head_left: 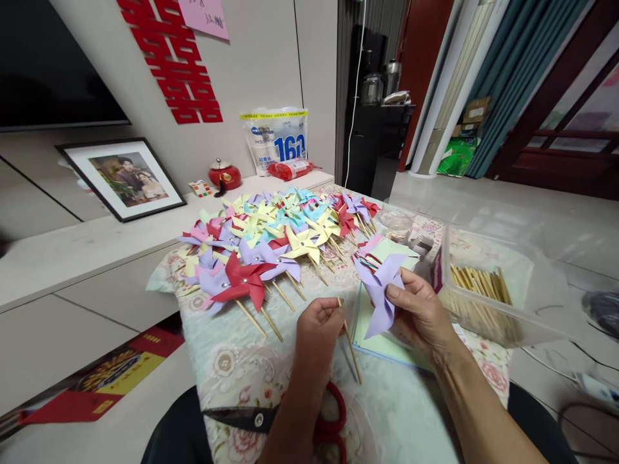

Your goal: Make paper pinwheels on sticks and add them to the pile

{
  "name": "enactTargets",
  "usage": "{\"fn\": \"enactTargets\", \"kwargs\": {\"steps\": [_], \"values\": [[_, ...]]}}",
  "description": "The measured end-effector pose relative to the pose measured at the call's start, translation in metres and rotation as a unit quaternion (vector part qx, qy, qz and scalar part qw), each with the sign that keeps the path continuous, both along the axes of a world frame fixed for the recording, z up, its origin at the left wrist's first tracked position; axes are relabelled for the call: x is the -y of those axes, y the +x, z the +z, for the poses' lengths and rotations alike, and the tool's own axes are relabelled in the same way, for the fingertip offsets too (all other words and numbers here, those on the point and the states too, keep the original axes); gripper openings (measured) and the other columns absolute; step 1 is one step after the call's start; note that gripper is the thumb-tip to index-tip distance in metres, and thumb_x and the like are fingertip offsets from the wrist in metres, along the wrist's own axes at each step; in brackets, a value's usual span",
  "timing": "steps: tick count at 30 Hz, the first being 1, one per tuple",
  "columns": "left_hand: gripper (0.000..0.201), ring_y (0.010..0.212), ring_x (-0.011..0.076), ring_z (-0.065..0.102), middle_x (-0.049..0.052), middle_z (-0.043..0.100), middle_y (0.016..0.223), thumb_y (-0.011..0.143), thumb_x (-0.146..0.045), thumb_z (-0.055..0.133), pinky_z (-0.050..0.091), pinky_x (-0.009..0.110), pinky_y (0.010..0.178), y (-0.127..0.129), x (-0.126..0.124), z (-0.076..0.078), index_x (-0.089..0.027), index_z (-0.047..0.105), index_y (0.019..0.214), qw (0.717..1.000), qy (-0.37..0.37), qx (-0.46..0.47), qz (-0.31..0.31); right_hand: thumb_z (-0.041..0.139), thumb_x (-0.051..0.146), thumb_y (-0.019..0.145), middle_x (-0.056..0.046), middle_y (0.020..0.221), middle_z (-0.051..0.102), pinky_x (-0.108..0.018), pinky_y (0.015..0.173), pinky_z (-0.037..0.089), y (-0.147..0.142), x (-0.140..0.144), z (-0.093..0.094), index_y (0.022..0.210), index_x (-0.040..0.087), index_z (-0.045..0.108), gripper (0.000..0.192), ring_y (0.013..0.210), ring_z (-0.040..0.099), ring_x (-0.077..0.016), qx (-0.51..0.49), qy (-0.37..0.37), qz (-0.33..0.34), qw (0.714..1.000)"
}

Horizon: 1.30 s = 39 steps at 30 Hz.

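Left hand [316,328]: fingers pinched on a stick [349,338], held upright just left of the purple pinwheel [382,290].
Right hand [420,312]: thumb and fingers clamped on the pinwheel's right side.
Pinwheel: raised above the paper stack [382,345].
Pile [280,238]: finished pinwheels, behind and left of the pinwheel.
Stick box [483,293]: just right of it.
Scissors [280,419]: below, nearest the person.

Both forearms are bare, no sleeves, rings or watch visible; dark trousers.
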<state>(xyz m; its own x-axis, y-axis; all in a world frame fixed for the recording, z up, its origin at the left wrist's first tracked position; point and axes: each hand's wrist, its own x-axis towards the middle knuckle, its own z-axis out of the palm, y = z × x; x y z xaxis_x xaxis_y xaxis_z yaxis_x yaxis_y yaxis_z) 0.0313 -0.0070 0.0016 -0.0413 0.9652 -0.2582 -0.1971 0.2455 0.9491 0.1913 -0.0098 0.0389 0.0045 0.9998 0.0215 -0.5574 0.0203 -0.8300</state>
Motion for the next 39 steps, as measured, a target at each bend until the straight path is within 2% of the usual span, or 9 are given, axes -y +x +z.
{"fn": "enactTargets", "kwargs": {"steps": [3, 6, 9, 12, 15, 18, 25, 30, 39], "values": [[0.025, 0.056, 0.0131, 0.060, -0.001, 0.064, 0.062, 0.066, -0.028, 0.079, 0.047, 0.026, 0.059, 0.002, 0.002, 0.007, -0.013, 0.068, 0.083, 0.993, -0.005, 0.121, 0.005, 0.093, 0.031, 0.062, -0.001, 0.073, 0.074, -0.022, 0.060, 0.051, 0.001, 0.000, -0.004, 0.084, 0.019, 0.077, 0.029, 0.062, 0.064, -0.0131, 0.028, 0.022, 0.013, 0.999], [0.025, 0.056, 0.0099, 0.056, 0.000, 0.065, 0.065, 0.068, -0.028, 0.081, 0.045, 0.022, 0.058, 0.002, 0.004, 0.012, -0.013, 0.071, 0.084, 0.985, 0.023, 0.171, 0.003, 0.091, 0.036, 0.066, -0.002, 0.075, 0.074, -0.024, 0.062, 0.051, 0.004, 0.000, -0.008, 0.083, 0.020, 0.078, 0.027, 0.067, 0.065, -0.0157, 0.095, 0.060, 0.027, 0.993], [0.025, 0.056, 0.0079, 0.053, 0.000, 0.066, 0.066, 0.066, -0.030, 0.085, 0.043, 0.020, 0.056, 0.002, 0.006, 0.013, -0.014, 0.074, 0.083, 0.977, 0.033, 0.210, 0.013, 0.085, 0.039, 0.075, -0.003, 0.080, 0.073, -0.026, 0.066, 0.052, 0.005, 0.002, -0.009, 0.085, 0.020, 0.078, 0.023, 0.073, 0.066, -0.0167, 0.193, 0.122, 0.049, 0.972], [0.029, 0.060, 0.0084, 0.055, 0.001, 0.069, 0.071, 0.065, -0.032, 0.088, 0.044, 0.020, 0.058, 0.000, 0.006, 0.012, -0.015, 0.077, 0.085, 0.974, 0.031, 0.225, 0.015, 0.076, 0.036, 0.086, -0.003, 0.081, 0.071, -0.027, 0.068, 0.052, 0.003, 0.003, -0.006, 0.087, 0.020, 0.076, 0.015, 0.074, 0.065, -0.0159, 0.293, 0.212, 0.055, 0.931], [0.030, 0.063, 0.0091, 0.057, 0.002, 0.070, 0.073, 0.064, -0.033, 0.089, 0.045, 0.020, 0.060, -0.002, 0.007, 0.011, -0.015, 0.079, 0.086, 0.973, 0.050, 0.224, 0.017, 0.071, 0.027, 0.092, -0.003, 0.081, 0.070, -0.027, 0.071, 0.051, -0.002, 0.002, -0.002, 0.086, 0.020, 0.073, 0.010, 0.076, 0.065, -0.0156, 0.375, 0.303, 0.028, 0.876], [0.029, 0.061, 0.0086, 0.056, 0.001, 0.068, 0.068, 0.068, -0.034, 0.087, 0.044, 0.020, 0.059, -0.003, 0.008, 0.013, -0.016, 0.080, 0.088, 0.972, 0.068, 0.226, -0.007, 0.067, 0.022, 0.094, -0.004, 0.083, 0.069, -0.028, 0.073, 0.051, -0.004, 0.002, 0.000, 0.088, 0.019, 0.071, 0.008, 0.080, 0.064, -0.0162, 0.415, 0.377, -0.008, 0.828], [0.025, 0.062, 0.0099, 0.060, 0.002, 0.073, 0.070, 0.068, -0.034, 0.087, 0.045, 0.021, 0.062, 0.000, 0.012, 0.020, -0.017, 0.079, 0.084, 0.967, 0.081, 0.237, -0.041, 0.060, 0.013, 0.094, -0.006, 0.084, 0.066, -0.035, 0.073, 0.047, -0.006, 0.006, 0.005, 0.092, 0.019, 0.069, 0.011, 0.079, 0.060, -0.0189, 0.475, 0.442, -0.115, 0.753], [0.026, 0.062, 0.0115, 0.060, 0.002, 0.072, 0.069, 0.067, -0.037, 0.087, 0.047, 0.023, 0.061, 0.000, 0.013, 0.022, -0.017, 0.078, 0.080, 0.972, 0.097, 0.212, -0.037, 0.059, 0.006, 0.088, -0.006, 0.082, 0.064, -0.035, 0.070, 0.047, -0.008, 0.009, 0.007, 0.094, 0.020, 0.069, 0.019, 0.079, 0.058, -0.0204, 0.473, 0.453, -0.149, 0.741], [0.014, 0.064, 0.0113, 0.058, 0.001, 0.069, 0.071, 0.070, -0.029, 0.084, 0.047, 0.023, 0.065, 0.003, 0.016, 0.024, -0.018, 0.077, 0.076, 0.975, 0.141, 0.171, -0.020, 0.062, 0.009, 0.089, -0.006, 0.081, 0.065, -0.035, 0.069, 0.048, -0.008, 0.009, 0.007, 0.094, 0.021, 0.070, 0.015, 0.077, 0.059, -0.0201, 0.466, 0.445, -0.151, 0.749]]}}
